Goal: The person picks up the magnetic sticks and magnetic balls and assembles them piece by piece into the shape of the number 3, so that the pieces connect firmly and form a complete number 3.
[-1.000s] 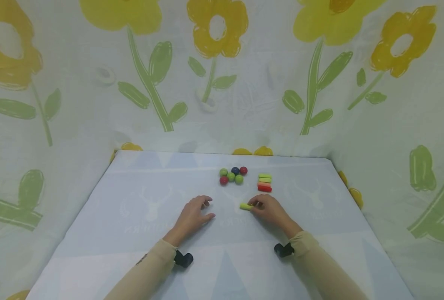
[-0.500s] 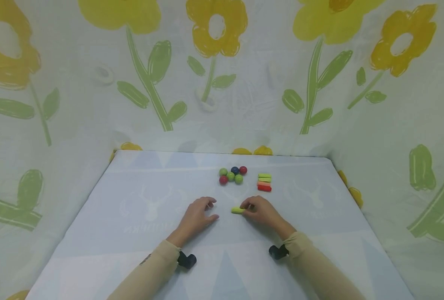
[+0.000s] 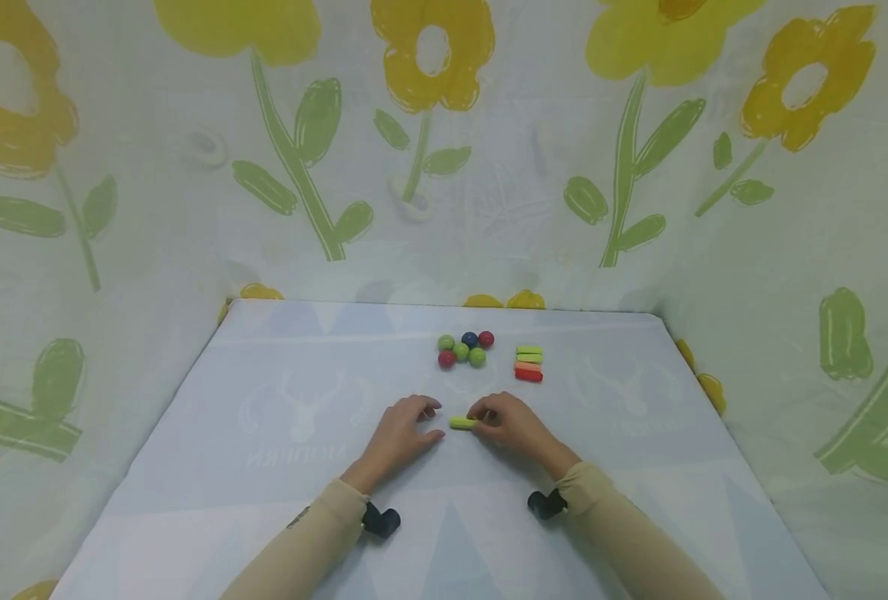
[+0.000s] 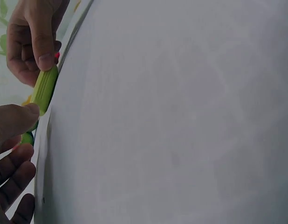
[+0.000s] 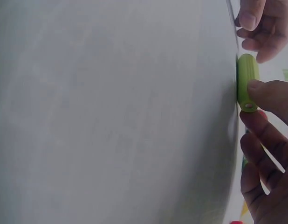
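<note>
My right hand [image 3: 517,427] pinches one end of a short lime-green ridged stick [image 3: 461,423], low over the table in front of me. The right wrist view shows the thumb on the grooved side of the green stick [image 5: 247,70] and a pale spot on its near end. Just left of the stick's free end is my left hand [image 3: 397,435], thumb and fingers apart with a gap between them. From the left wrist, the left thumb overlaps the lower end of the green stick [image 4: 44,91], while the right thumb lies at its upper end.
Several shiny balls, among them a blue ball [image 3: 470,339] and a red ball [image 3: 447,359], sit grouped farther back on the table [image 3: 264,350]. To their right lies a row of sticks: light green ones [image 3: 529,353], a salmon one [image 3: 528,367] and a red one [image 3: 529,376].
My right hand has carried the green stick left and slightly toward me. My left hand has shifted a little to the right, narrowing the space between the hands.
</note>
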A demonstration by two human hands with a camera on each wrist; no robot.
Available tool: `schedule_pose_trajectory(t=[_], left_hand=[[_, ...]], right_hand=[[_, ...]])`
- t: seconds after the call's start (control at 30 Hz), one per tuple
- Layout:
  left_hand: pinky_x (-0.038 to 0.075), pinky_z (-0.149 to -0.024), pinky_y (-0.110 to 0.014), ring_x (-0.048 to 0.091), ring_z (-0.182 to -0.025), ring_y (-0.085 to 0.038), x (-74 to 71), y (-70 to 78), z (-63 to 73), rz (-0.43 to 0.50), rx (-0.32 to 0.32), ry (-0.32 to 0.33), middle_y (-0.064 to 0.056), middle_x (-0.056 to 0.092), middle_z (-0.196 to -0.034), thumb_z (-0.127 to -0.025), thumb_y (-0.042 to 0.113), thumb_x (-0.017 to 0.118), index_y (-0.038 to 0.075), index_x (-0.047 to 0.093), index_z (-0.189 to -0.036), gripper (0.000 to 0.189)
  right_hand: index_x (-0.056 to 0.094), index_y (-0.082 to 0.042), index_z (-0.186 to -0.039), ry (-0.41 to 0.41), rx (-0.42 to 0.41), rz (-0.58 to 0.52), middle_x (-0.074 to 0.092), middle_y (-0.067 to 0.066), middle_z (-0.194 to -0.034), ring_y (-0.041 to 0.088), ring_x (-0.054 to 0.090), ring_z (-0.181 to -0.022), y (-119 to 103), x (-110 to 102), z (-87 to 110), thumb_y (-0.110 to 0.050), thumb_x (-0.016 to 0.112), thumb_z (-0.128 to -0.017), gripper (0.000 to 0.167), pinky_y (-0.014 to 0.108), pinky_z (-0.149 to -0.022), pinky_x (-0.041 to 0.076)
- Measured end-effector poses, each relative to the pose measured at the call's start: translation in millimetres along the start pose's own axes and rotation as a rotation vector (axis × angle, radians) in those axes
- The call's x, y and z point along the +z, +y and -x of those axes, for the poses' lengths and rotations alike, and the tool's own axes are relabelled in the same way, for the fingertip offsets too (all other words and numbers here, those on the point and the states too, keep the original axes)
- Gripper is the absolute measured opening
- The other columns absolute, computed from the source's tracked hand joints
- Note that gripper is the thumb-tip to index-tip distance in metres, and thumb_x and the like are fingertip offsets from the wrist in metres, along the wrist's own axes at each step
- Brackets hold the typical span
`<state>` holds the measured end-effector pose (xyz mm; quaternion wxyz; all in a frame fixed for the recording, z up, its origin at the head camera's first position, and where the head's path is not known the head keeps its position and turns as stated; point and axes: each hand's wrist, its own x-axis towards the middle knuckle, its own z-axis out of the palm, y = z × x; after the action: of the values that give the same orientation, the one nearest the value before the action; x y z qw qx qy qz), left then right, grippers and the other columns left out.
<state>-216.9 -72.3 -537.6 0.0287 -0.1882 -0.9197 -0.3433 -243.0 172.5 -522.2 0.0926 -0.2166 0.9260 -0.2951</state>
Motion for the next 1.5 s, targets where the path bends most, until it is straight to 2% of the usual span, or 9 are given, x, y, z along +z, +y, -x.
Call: schedule_pose_trajectory(t=[0.3, 0.53, 0.67, 0.87, 1.5], left_hand=[[0.049, -0.084, -0.039, 0.06, -0.092, -0.016, 6.4, 2.1, -2.5, -0.016, 0.068, 0.028, 0.002, 0.067, -0.098, -0.086, 0.024, 0.083, 0.012, 0.07, -0.117, 0.036], [0.049, -0.084, -0.038, 0.061, -0.092, -0.016, 11.8, 0.2, -4.7, -0.011, 0.084, 0.045, 0.002, 0.069, -0.097, -0.087, 0.022, 0.082, 0.013, 0.071, -0.113, 0.03], [0.049, -0.082, -0.036, 0.061, -0.09, -0.014, 12.7, -0.3, -5.2, -0.009, 0.101, 0.065, 0.004, 0.07, -0.095, -0.087, 0.021, 0.082, 0.015, 0.073, -0.107, 0.022], [0.049, -0.08, -0.033, 0.06, -0.087, -0.012, 12.6, 0.2, -5.0, -0.005, 0.127, 0.079, 0.007, 0.07, -0.093, -0.086, 0.02, 0.083, 0.018, 0.074, -0.099, 0.016], [0.048, -0.079, -0.033, 0.059, -0.085, -0.012, 12.6, 1.6, -5.1, 0.018, 0.099, 0.079, 0.007, 0.07, -0.091, -0.085, 0.018, 0.083, 0.019, 0.075, -0.095, 0.012]], right_hand=[[0.074, -0.02, -0.109, -0.002, -0.028, 0.0, 0.067, -0.011, -0.097, 0.012, 0.056, -0.093, -5, 5, -3.2, -0.016, 0.077, -0.091, 0.019, 0.038, -0.088, 0.05], [0.075, -0.021, -0.109, 0.006, -0.072, -0.004, 0.069, -0.011, -0.097, 0.011, 0.057, -0.093, -6, 8, -5.0, -0.015, 0.078, -0.091, 0.02, 0.035, -0.087, 0.05], [0.075, -0.021, -0.109, 0.005, -0.1, -0.01, 0.069, -0.012, -0.097, 0.011, 0.058, -0.092, -6, 9, -5.5, -0.015, 0.078, -0.091, 0.02, 0.034, -0.086, 0.051], [0.074, -0.02, -0.109, 0.01, -0.1, -0.003, 0.068, -0.012, -0.097, 0.01, 0.057, -0.091, -4, 8, -4.8, -0.015, 0.078, -0.091, 0.019, 0.032, -0.083, 0.05], [0.073, -0.02, -0.104, 0.008, -0.031, -0.031, 0.067, -0.011, -0.095, 0.011, 0.056, -0.087, -5, 5, -2.1, -0.016, 0.078, -0.09, 0.015, 0.034, -0.082, 0.049]])
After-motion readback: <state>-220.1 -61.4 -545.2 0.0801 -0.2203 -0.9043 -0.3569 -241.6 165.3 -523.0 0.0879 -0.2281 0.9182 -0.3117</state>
